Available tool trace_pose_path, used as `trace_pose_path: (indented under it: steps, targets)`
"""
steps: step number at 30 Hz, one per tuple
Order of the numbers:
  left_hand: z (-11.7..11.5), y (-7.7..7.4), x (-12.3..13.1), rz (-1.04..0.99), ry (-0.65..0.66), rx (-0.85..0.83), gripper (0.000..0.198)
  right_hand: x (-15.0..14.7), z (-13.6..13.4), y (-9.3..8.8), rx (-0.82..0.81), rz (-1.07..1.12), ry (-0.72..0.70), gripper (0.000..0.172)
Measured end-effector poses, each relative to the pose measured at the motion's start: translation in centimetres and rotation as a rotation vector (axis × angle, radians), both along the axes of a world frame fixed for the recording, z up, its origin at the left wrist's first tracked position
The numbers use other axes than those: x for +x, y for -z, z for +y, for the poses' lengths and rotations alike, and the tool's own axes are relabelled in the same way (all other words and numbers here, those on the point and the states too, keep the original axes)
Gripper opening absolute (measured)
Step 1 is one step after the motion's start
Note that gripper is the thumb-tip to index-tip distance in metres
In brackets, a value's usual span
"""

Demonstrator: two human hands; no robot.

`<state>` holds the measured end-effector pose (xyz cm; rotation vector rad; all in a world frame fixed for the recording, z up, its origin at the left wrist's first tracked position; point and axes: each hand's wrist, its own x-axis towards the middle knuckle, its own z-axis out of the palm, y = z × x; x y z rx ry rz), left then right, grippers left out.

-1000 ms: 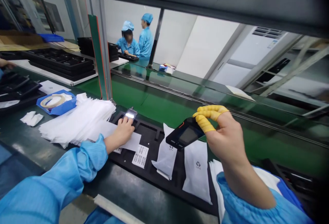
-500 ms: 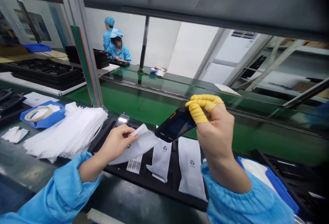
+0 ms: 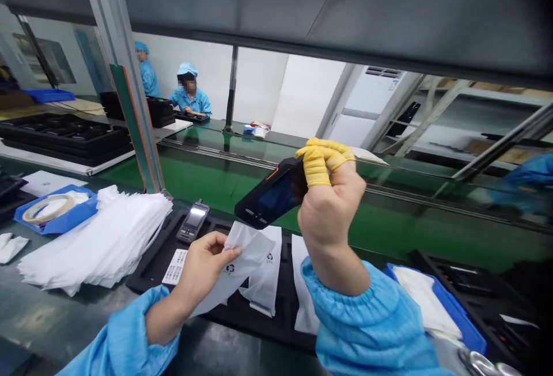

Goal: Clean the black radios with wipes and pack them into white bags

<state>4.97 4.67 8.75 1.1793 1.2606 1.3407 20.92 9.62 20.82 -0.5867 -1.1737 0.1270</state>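
Device looks rigid, perhaps slick; your right fingers pinch its end. Your left fingers grip the limp, light-looking pouch near its mouth.

A single camera is worn on the head of the person at the bench. It faces forward and down from above the forearms. The left hand and right hand are close to the lens, left and right of the view's centre. The sightline passes beneath an overhead panel, over a green surface running aslant, and reaches a seated co-worker well beyond, upper left.
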Motion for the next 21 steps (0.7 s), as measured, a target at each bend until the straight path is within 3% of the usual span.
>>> trace_pose_path:
  steps: [14,21]
  targets:
    - [-1.0,0.7,0.0,-0.085,-0.03,0.081,0.025,0.4,-0.8,1.9,-0.175,-0.134,-0.007,0.017]
    - [-1.0,0.2,0.5,-0.098,0.141,0.044,0.033,0.0,-0.8,1.8,-0.287,-0.208,-0.089,0.017]
